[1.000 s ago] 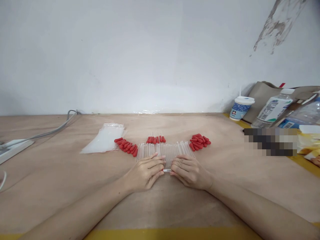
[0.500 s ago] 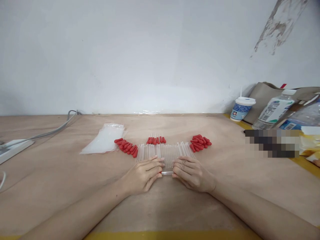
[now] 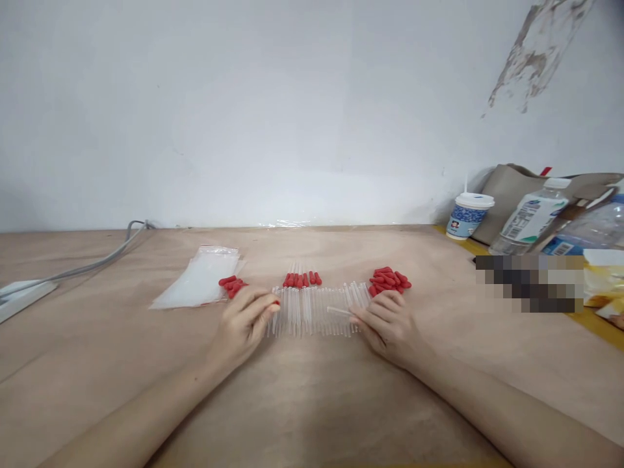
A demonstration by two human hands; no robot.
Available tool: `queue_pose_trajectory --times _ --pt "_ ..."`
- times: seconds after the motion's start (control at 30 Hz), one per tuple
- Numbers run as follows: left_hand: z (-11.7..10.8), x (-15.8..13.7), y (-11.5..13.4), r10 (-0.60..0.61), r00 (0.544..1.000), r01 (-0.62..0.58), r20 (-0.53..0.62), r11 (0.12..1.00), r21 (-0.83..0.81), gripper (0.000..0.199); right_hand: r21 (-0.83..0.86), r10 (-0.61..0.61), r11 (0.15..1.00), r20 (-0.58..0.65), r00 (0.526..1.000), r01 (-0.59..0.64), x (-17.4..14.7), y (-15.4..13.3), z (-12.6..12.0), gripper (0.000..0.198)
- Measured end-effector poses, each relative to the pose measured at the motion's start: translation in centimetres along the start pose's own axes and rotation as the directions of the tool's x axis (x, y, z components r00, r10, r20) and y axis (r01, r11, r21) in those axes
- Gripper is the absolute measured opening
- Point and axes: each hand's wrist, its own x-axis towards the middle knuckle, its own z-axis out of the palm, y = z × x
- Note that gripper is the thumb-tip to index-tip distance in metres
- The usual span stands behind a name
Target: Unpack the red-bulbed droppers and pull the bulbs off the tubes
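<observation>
Between the fingertips of my left hand (image 3: 246, 323) a small red rubber bulb (image 3: 276, 303) is pinched, with only a bit of it showing. My right hand (image 3: 389, 325) grips a clear glass dropper tube (image 3: 337, 311) by one end, its other end pointing left. Below and between both hands lies a row of clear glass tubes (image 3: 312, 313), side by side. Behind that row are several tubes fitted with red bulbs, the droppers (image 3: 295, 280). Loose red bulbs (image 3: 232, 284) lie beyond my left hand, partly hidden by it. Another pile of red bulbs (image 3: 389, 280) sits just beyond my right hand.
Clear plastic bags (image 3: 197, 276) lie at the left on the wooden table (image 3: 302, 403). Further left are a grey cable (image 3: 97, 260) and a white power strip (image 3: 26, 299). At the right stand a paper cup (image 3: 468, 216), a plastic bottle (image 3: 531, 221) and a grey bag (image 3: 492, 195).
My hands have moved apart from the tube held between them near the table's front. The left moved left to the bulb pile; the right has lifted slightly with a tube in it.
</observation>
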Motion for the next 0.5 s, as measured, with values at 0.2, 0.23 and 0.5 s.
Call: queue_pose_trajectory --times 0.2,0.23,0.5 --pt "-1.5 1.6 -3.5 -0.372 0.911 0.396 -0.176 0.91 0.126 0.028 -0.126 0.237 0.962 -0.061 0.969 -0.243 0.4 0.9 0.6 0.019" --pt "-1.9 1.7 -4.2 -0.428 0.886 0.453 -0.179 0.882 0.132 0.03 -0.135 0.259 0.954 -0.07 0.963 -0.266 0.4 1.1 0.6 0.02" --pt "-3.5 1.5 -8.5 -0.69 0.709 0.686 -0.146 0.723 -0.084 0.035 -0.187 0.326 0.925 -0.062 0.943 -0.332 0.4 1.1 1.6 0.017"
